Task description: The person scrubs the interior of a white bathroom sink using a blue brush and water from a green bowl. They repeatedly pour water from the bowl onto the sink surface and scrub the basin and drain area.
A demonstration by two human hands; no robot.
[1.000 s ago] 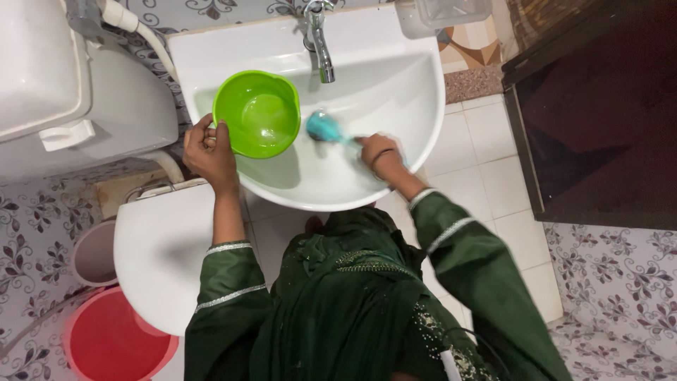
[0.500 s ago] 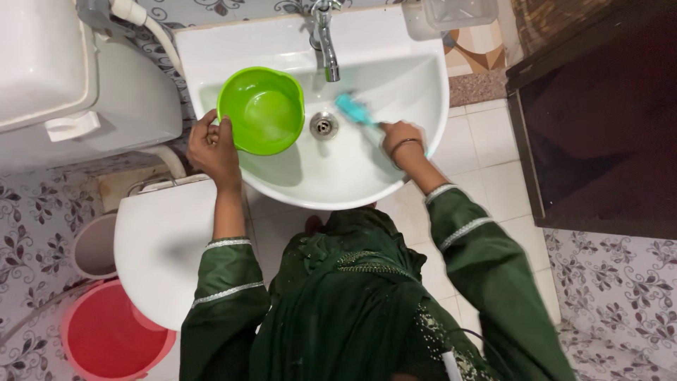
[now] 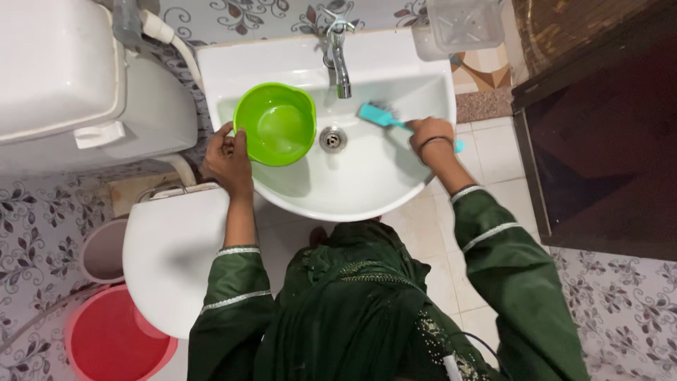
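My right hand is closed around a teal brush, whose head has moved from beside the drain to the white basin's back right wall. My left hand still grips the green bowl at the left rim; the basin's front lies open.

Left hand: fingers curled in a grip, forearm stretched forward, green sleeve at the elbow.
Right hand: fingers closed in a fist, wrist bent inward, bangle on it.
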